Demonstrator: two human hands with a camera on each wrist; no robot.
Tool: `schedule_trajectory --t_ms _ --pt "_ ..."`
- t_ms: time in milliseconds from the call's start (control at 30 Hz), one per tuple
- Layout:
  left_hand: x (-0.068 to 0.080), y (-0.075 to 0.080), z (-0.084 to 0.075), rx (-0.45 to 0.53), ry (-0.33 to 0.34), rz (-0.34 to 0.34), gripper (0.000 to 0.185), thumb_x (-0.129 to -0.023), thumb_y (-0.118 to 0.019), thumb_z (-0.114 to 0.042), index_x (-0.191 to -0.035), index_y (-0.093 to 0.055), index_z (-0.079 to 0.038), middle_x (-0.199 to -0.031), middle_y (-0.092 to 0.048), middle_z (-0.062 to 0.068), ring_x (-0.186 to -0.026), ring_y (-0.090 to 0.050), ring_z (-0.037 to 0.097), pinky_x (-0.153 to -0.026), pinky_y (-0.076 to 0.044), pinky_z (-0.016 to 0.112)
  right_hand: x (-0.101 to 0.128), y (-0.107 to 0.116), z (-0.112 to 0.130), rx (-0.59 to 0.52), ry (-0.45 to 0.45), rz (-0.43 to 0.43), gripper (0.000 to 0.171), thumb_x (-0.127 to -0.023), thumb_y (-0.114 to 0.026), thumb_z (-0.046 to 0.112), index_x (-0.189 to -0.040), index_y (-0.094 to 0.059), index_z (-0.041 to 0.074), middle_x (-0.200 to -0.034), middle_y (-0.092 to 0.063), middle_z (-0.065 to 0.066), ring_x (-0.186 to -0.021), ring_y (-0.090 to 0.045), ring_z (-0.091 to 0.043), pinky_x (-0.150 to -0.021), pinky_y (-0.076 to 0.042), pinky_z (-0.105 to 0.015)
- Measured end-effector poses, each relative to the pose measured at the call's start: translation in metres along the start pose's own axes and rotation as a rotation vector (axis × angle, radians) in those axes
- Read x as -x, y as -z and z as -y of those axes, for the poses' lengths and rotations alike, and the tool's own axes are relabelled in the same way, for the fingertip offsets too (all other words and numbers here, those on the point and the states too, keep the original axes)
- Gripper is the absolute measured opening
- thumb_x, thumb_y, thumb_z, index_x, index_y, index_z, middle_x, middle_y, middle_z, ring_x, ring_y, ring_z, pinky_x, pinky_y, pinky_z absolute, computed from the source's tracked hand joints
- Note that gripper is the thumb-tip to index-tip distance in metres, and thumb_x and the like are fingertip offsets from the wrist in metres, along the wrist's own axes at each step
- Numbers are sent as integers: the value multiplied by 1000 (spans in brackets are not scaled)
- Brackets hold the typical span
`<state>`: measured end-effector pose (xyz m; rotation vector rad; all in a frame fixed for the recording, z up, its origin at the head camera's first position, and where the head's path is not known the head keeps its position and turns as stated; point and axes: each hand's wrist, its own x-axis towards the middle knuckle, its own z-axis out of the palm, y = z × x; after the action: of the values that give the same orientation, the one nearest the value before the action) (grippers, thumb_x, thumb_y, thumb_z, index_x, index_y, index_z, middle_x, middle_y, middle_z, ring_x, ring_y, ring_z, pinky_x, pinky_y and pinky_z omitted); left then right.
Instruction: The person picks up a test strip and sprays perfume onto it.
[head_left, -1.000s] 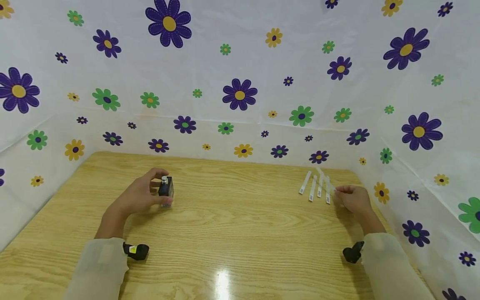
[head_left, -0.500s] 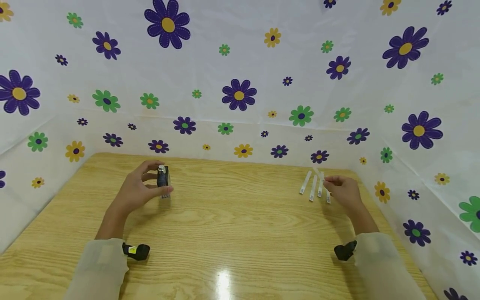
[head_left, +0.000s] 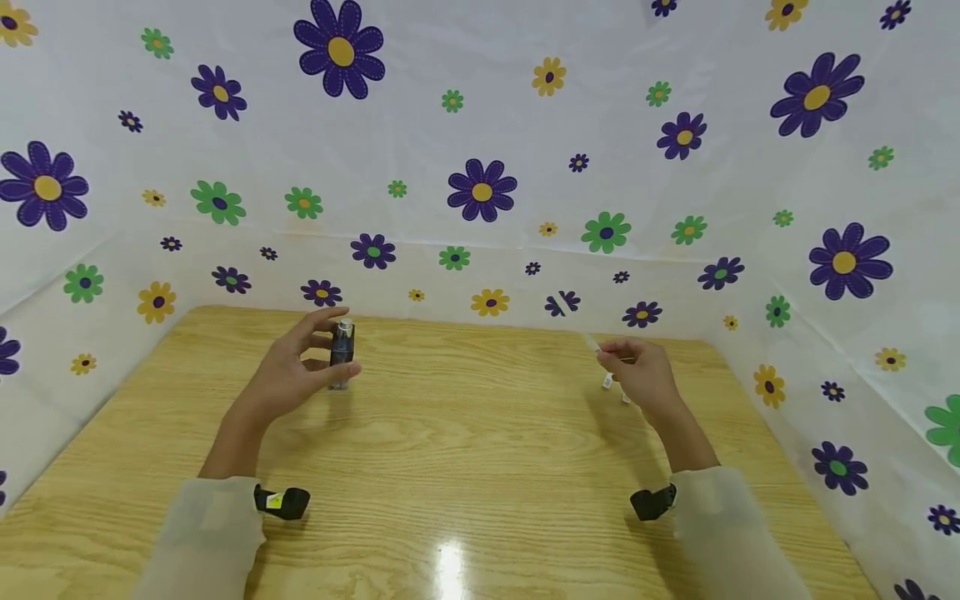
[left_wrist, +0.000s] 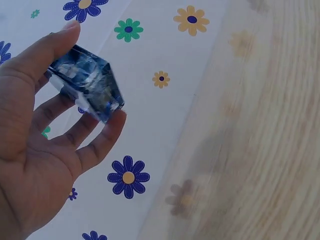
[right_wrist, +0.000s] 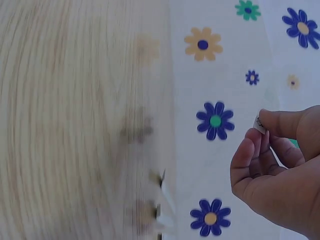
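Observation:
In the head view my left hand (head_left: pixel 281 371) grips a dark glass perfume bottle (head_left: pixel 342 348) with a silver spray top, thumb on the near side and fingers on the far side. Held up off the table, the bottle (left_wrist: pixel 92 82) shows its bluish, see-through base in the left wrist view. My right hand (head_left: pixel 643 375) pinches one end of a thin white paper strip (head_left: pixel 591 341) that points up and to the left. The printed end of that strip (right_wrist: pixel 260 124) sticks out between thumb and forefinger in the right wrist view. Right hand and bottle are well apart.
More white strips (head_left: pixel 607 381) lie on the wooden table (head_left: pixel 465 433) under my right hand, mostly hidden by it. A white sheet with printed flowers (head_left: pixel 405 133) hangs along the back and both sides. Black wrist cameras (head_left: pixel 282 503) sit at both cuffs.
The bottle has risen off the table in my left hand and shifted slightly away. My right hand has moved left with the pinched strip, away from the table's right side.

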<state>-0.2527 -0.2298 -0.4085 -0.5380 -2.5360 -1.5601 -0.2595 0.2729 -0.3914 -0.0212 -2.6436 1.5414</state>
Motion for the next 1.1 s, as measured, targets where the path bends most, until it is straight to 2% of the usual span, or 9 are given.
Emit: schedule_trajectory --t_ms 133,267,367,467,600,733,933,1000,1100 --pt "-2 -4 -6 29 -10 42 83 -89 -83 -26 -156 -37 -43 -152 -42 12 -128 -54 35 -92 -58 36 1 -16 9 -31 8 32 29 -103 -64 19 -122 -66 -4 -111 -65 -16 -101 -60 -35 -78 -56 -30" --pt "-3 -7 -10 59 -22 54 83 -89 -83 -24 -156 -38 -43 -153 -41 11 -130 -52 36 -91 -58 37 4 -33 17 -55 49 66 26 -103 -65 17 -121 -67 -2 -109 -65 -14 -103 -59 -40 -83 -56 -35" --pt "-4 -9 -12 91 -39 63 82 -89 -83 -19 -156 -39 -38 -152 -41 12 -131 -50 37 -89 -59 38 7 -46 23 -73 78 84 23 -103 -65 15 -118 -68 -1 -107 -66 -13 -104 -59 -43 -85 -56 -42" --pt "-4 -10 -13 113 -47 85 79 -90 -82 -15 -153 -38 -33 -150 -41 16 -133 -48 40 -88 -59 46 8 -58 28 -85 101 98 20 -102 -66 15 -116 -69 0 -105 -66 -12 -103 -60 -45 -84 -55 -45" --pt "-5 -12 -13 95 -49 116 73 -92 -79 -17 -149 -34 -30 -150 -38 20 -134 -46 45 -89 -56 57 8 -70 33 -105 109 113 18 -102 -66 14 -114 -70 1 -103 -66 -12 -102 -60 -46 -83 -55 -45" --pt "-5 -13 -12 60 -55 126 70 -96 -75 -19 -152 -33 -28 -154 -35 21 -133 -46 46 -90 -55 60 10 -83 40 -126 99 120 17 -101 -67 13 -113 -71 2 -101 -66 -11 -100 -60 -44 -81 -56 -43" --pt "-5 -15 -16 -7 -64 108 65 -99 -72 -25 -155 -39 -33 -154 -38 14 -131 -49 42 -88 -57 54 13 -102 47 -140 103 132 13 -100 -67 10 -109 -71 1 -98 -66 -11 -96 -61 -41 -80 -56 -43" --pt "-6 -18 -18 -43 -78 106 65 -99 -72 -27 -155 -40 -35 -154 -41 12 -128 -51 40 -86 -58 48 15 -107 49 -134 109 140 13 -100 -68 9 -108 -72 0 -96 -66 -10 -94 -62 -41 -76 -56 -39" --pt "-8 -20 -19 -95 -113 105 65 -98 -72 -28 -155 -41 -32 -154 -43 10 -121 -54 34 -78 -59 40 18 -114 53 -126 122 156 14 -100 -68 8 -108 -72 -2 -92 -66 -9 -87 -61 -35 -69 -53 -30"
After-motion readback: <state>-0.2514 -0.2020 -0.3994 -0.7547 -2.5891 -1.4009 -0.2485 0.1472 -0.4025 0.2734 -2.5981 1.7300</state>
